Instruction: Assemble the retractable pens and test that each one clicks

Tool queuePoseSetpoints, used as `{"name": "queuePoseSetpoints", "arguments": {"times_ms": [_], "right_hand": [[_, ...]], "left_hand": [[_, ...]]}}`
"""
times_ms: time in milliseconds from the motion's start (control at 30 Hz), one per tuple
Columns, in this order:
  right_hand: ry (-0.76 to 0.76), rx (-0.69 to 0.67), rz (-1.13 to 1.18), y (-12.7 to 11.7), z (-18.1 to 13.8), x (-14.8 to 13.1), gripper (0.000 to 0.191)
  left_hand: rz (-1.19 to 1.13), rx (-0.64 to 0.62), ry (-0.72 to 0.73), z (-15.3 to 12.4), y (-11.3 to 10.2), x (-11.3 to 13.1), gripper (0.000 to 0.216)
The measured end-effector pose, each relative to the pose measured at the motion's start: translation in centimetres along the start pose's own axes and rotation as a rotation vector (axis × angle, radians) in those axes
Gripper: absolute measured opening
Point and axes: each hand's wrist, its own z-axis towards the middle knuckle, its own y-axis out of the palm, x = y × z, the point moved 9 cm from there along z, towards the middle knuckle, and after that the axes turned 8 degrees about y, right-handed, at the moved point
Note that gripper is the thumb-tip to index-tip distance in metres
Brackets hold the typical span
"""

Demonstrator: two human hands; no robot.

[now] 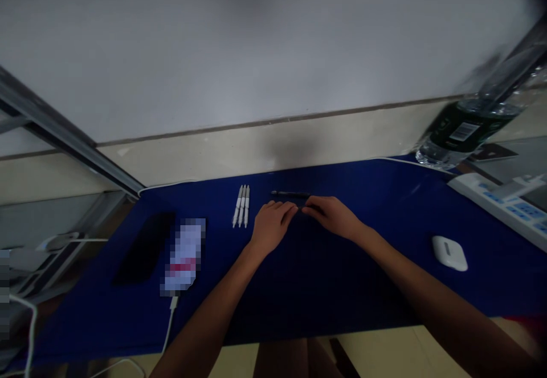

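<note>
My left hand (272, 225) and my right hand (332, 215) meet over the middle of the blue desk surface (316, 287), thumbs and fingers pinched closed. The fingertips nearly touch, and a small dark thing seems to sit between them, too small and dim to name. Just beyond the hands lies a dark pen (290, 194), placed crosswise. Left of my left hand, three white pens (241, 206) lie side by side, pointing away from me.
A phone with a blurred screen (184, 255) and a white cable lie left, beside a dark flat object (145, 248). To the right are a white earbud case (450, 253), a power strip (508, 204) and a large water bottle (464, 130). A wall (273, 59) rises behind the desk.
</note>
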Motion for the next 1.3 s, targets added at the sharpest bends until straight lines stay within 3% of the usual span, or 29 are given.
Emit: {"name": "queuePoseSetpoints", "arguments": {"times_ms": [200, 500, 767, 1033, 1300], "right_hand": [[0.039, -0.003, -0.095, 0.1, 0.1, 0.4, 0.040], [0.005, 0.005, 0.002, 0.1, 0.0, 0.3, 0.019], [0.034, -0.001, -0.049, 0.2, 0.1, -0.1, 0.044], [0.040, -0.012, 0.122, 0.2, 0.1, 0.3, 0.017], [0.019, 0.030, 0.167, -0.4, 0.0, -0.1, 0.015]], "left_hand": [[0.009, -0.007, 0.018, 0.0, 0.4, 0.1, 0.033], [0.038, 0.000, 0.005, -0.1, 0.3, 0.2, 0.032], [0.128, -0.018, 0.019, 0.1, -0.1, 0.7, 0.039], [0.078, 0.005, -0.001, 0.2, -0.4, -0.2, 0.041], [0.075, -0.006, -0.020, 0.2, -0.7, -0.3, 0.039]]}}
